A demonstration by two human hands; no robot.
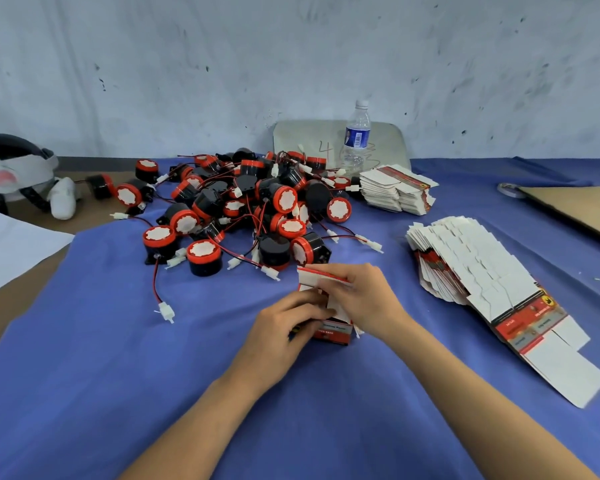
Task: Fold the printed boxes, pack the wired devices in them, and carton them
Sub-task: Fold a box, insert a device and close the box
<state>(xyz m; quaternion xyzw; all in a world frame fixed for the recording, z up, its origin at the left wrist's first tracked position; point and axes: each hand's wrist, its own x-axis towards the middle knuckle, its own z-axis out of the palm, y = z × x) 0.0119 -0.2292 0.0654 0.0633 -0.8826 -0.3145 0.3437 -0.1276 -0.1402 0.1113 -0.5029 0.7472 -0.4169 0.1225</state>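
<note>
- Head view: both forearms reach in from the near edge and meet at mid-cloth. The left hand curls its fingers round the left side of a printed box, and the right hand arches over the top with bent fingers and thumb gripping its white flaps.
- That printed box stands upright on the blue cloth, just near of the pile of wired devices. Its flaps are partly raised, and whether anything is inside cannot be told.
- One loose white connector on a red-and-black lead lies left of the hands, with bare cloth around it and nearer.
- On the right, a fanned stack of flat boxes slants toward the near right; a smaller stack sits farther off beside the pile.
- Devices are squat black cylinders with red rims and white faces, their thin wires tangled.
- The cloth is soft and slightly rumpled; brown tabletop shows at its left edge under a white sheet.
- Far back, a clear plastic water bottle stands before a grey board against the scuffed wall.
- A cardboard sheet lies at far right.
</note>
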